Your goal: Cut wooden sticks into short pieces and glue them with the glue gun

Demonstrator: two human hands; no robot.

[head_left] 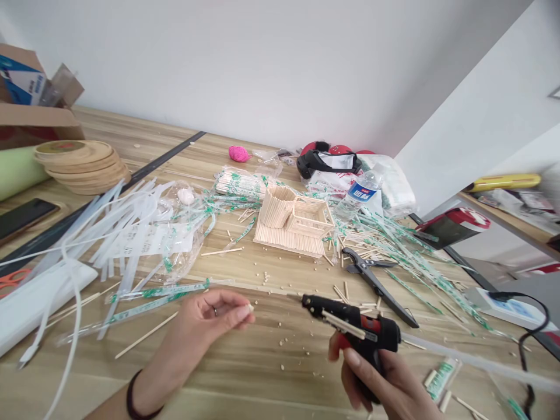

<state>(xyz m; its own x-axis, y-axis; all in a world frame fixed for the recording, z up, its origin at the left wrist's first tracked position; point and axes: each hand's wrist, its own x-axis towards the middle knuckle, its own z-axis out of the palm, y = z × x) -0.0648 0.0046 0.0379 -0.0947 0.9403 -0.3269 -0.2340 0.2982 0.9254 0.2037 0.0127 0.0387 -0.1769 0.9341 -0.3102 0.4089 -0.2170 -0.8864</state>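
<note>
My right hand [367,373] is wrapped around the handle of a black and red hot glue gun [350,315], its nozzle pointing left above the table. Two short wooden sticks [343,324] lie along the gun's near side; what holds them there is hidden. My left hand [214,318] is closed in a pinch on a small pale piece of wooden stick [250,308], left of the nozzle and apart from it. Beyond both hands stands a model made of wooden sticks [297,221], with a round cup-like part and a rectangular fenced part on a flat base.
Cutting shears [371,280] lie right of the model among loose sticks and wrappers. A water bottle [361,192] stands behind them. Clear glue sticks [131,233], a phone [26,219] and a white cable [70,291] are at left. A power strip [507,309] lies at right.
</note>
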